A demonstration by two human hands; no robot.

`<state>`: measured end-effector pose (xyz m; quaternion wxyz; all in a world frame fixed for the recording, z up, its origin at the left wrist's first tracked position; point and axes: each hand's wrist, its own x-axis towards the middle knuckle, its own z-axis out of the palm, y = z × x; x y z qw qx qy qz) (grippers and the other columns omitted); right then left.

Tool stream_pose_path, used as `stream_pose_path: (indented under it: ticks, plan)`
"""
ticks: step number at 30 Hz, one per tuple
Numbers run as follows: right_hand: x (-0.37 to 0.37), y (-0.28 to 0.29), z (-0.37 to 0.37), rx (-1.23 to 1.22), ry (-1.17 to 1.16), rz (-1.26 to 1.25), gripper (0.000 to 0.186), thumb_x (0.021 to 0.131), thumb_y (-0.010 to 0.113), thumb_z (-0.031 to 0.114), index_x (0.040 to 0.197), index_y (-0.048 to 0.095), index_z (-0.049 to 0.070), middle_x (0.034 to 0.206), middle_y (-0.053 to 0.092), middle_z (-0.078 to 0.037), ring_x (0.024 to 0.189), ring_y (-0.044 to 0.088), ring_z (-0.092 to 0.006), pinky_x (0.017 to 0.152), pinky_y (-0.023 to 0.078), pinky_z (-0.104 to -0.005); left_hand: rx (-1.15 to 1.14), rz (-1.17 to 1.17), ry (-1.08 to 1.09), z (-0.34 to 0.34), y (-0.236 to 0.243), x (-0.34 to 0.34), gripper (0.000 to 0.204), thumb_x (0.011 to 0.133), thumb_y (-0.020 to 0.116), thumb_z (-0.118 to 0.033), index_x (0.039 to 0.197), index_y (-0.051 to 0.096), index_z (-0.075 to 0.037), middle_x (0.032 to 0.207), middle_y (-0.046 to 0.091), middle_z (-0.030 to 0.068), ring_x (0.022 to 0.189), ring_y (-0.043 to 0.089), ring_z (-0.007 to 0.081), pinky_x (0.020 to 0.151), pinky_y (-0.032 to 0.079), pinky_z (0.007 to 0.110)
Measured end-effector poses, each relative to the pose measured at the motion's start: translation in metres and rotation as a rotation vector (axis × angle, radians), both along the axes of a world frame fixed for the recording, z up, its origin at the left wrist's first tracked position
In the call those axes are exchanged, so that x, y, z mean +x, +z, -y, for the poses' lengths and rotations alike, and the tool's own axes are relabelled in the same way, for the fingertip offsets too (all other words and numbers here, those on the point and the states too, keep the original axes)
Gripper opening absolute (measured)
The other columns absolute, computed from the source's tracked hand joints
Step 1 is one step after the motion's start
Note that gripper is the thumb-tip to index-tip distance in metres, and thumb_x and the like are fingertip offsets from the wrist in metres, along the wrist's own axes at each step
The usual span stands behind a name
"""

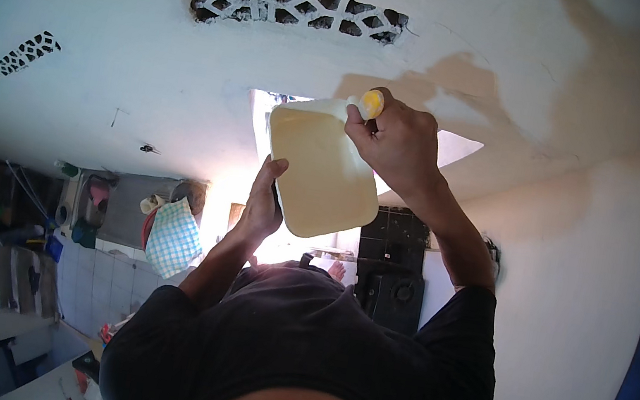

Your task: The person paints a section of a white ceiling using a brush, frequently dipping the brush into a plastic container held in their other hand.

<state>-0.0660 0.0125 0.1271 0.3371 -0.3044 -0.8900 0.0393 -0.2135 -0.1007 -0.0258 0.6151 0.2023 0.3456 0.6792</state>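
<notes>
Gripping a jug [323, 171] from its left with the left hand [263, 201] and, apparently, its yellow cap [372, 104] at upper centre with the right hand [397, 144].

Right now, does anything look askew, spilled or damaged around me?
The jug leans left at the top, which may just be how your left hand and right hand hold it. Beyond, the larger wall vent looks ragged at its left end, perhaps chipped. No spill shows.
</notes>
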Motion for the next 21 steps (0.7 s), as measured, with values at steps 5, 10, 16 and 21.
stream_pose_path:
  ticks: [5,10,16,21]
  plan:
    - [-0.008,0.011,0.003,0.154,0.04,-0.052,0.016,0.082,0.073,0.015,0.078,0.061,0.005,0.056,0.059,-0.005,0.042,0.057,-0.0192,0.044,0.045,-0.0299,-0.096,0.057,-0.035,0.0,-0.001,-0.012,0.057,0.092,0.041,-0.039,0.131,0.046,0.002,0.119,0.058,0.0167,0.109,0.06,0.0264,0.093,0.049,0.04]
    - [-0.006,0.027,-0.006,-0.165,0.368,0.078,0.013,0.082,0.074,0.015,0.086,0.065,0.006,0.07,0.067,-0.008,0.053,0.062,-0.0219,0.051,0.049,-0.0304,-0.117,0.103,-0.05,0.003,0.004,-0.021,0.055,0.092,0.042,-0.037,0.13,0.046,0.002,0.118,0.058,0.0164,0.108,0.06,0.0262,0.093,0.049,0.04]
    - [-0.013,0.009,-0.013,-0.053,0.355,0.058,0.019,0.081,0.073,0.025,0.091,0.069,0.01,0.084,0.069,-0.006,0.066,0.066,-0.0287,0.06,0.051,-0.0378,-0.027,0.034,-0.15,0.002,-0.004,-0.028,0.048,0.095,0.039,-0.032,0.131,0.044,-0.002,0.118,0.057,0.0137,0.105,0.06,0.0227,0.091,0.049,0.035]
    - [0.004,0.024,-0.006,0.041,0.35,0.042,0.024,0.078,0.078,0.02,0.097,0.066,0.012,0.08,0.067,-0.004,0.067,0.066,-0.0255,0.058,0.05,-0.0351,-0.115,0.07,-0.095,-0.003,-0.002,-0.025,0.049,0.091,0.041,-0.035,0.124,0.051,0.001,0.11,0.061,0.0149,0.099,0.063,0.0257,0.084,0.053,0.038]
